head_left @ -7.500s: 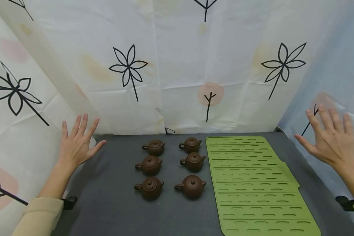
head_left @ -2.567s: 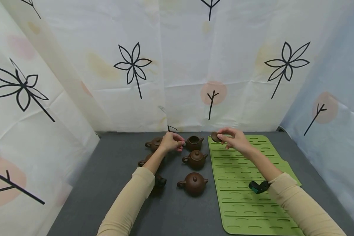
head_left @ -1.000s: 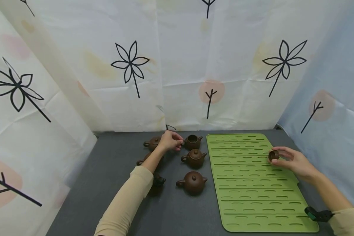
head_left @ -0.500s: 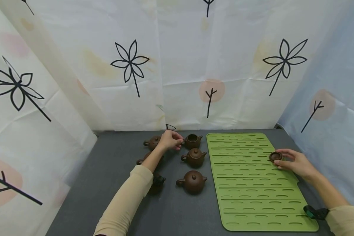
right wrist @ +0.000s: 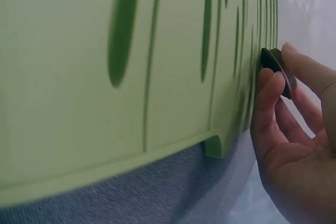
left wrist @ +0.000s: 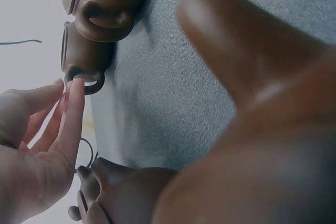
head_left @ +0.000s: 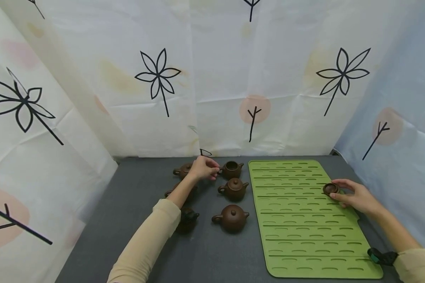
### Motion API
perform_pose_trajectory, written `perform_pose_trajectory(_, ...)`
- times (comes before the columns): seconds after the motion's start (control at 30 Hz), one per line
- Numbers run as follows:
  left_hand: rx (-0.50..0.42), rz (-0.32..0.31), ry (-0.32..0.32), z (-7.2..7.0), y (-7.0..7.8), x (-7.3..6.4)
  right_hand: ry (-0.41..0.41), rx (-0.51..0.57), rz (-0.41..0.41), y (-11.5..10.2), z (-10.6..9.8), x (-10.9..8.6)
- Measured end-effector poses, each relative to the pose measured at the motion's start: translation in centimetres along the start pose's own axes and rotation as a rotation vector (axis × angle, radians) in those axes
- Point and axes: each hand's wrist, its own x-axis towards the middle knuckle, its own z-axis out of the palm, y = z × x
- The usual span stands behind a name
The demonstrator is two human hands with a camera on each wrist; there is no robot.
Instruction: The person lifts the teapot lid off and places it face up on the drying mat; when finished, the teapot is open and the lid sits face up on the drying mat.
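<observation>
My left hand (head_left: 204, 169) pinches the handle of a small brown teapot (head_left: 231, 169) whose top is uncovered. In the left wrist view, the thumb and fingertips meet at that teapot's handle (left wrist: 93, 85). The teapot's round brown lid (head_left: 330, 189) lies hollow side up, low over the right part of a green ridged mat (head_left: 304, 232). My right hand (head_left: 357, 198) holds this lid by its rim between thumb and fingers. In the right wrist view, the lid (right wrist: 278, 71) is seen edge-on against the mat; whether it bears fully on it, I cannot tell.
Two lidded teapots, a middle one (head_left: 234, 189) and a near one (head_left: 231, 218), stand in the same column. Left of them, more teapots, such as the far one (head_left: 182, 170), are partly covered by my left arm. A patterned curtain (head_left: 219, 78) borders the grey table (head_left: 212, 259).
Both hands were raised and every teapot was lidded. Since then my left hand took the handle, and my right hand lifted the lid, carried it rightward, turned it over and lowered it to the mat.
</observation>
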Motion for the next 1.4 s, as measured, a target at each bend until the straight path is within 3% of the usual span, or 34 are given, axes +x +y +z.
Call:
perform_pose_trajectory(0.17, -0.004, 0.012, -0.027, -0.4, 0.2, -0.3, 0.025, -0.066, -0.032, -0.4, -0.3, -0.2)
perform_pose_trajectory(0.4, 0.118, 0.095, -0.195, -0.9, 0.8, -1.5, 0.06, -0.058, -0.065, -2.3, -0.5, -0.3)
perform_pose_trajectory(0.53, 0.17, 0.14, -0.243, -1.0, 1.4, -2.0, 0.065, -0.017, -0.125, -4.4, 0.1, 0.1)
perform_pose_trajectory(0.73, 0.171, 0.159, -0.238, -0.8, 2.0, -2.8, -0.007, 0.06, -0.188, -8.1, 2.1, 1.6)
perform_pose_trajectory(1.07, 0.193, 0.167, -0.197, 0.2, 1.6, -4.3, -0.177, 0.21, -0.258, -13.5, 6.6, 4.9)
perform_pose_trajectory(1.4, 0.206, 0.073, -0.115, 1.3, 0.4, -5.2, -0.302, 0.317, -0.277, -17.0, 11.9, 8.6)
